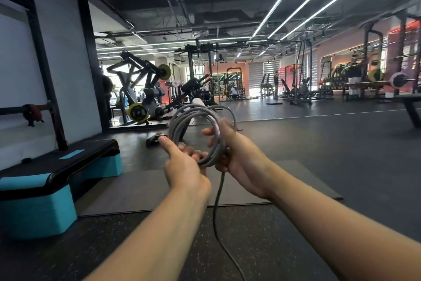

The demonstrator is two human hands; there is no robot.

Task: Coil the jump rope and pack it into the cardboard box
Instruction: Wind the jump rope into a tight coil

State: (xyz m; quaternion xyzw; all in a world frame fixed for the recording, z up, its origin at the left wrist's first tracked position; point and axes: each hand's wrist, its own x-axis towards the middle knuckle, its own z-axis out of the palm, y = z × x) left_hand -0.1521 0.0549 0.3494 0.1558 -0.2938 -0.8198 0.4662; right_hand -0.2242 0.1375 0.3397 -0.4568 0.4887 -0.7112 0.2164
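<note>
Jump rope tail runs off frame at 6 o'clock; its handles hidden or indistinct; right hand fingers partly behind coil.

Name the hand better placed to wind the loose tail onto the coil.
Left hand, probably: its index finger is extended and free. The right hand is clamped around the coil, with the tail hanging below it.

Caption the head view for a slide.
Both hands, left hand and right hand, hold a half-coiled grey jump rope, its tail hanging toward the gym floor.
</note>
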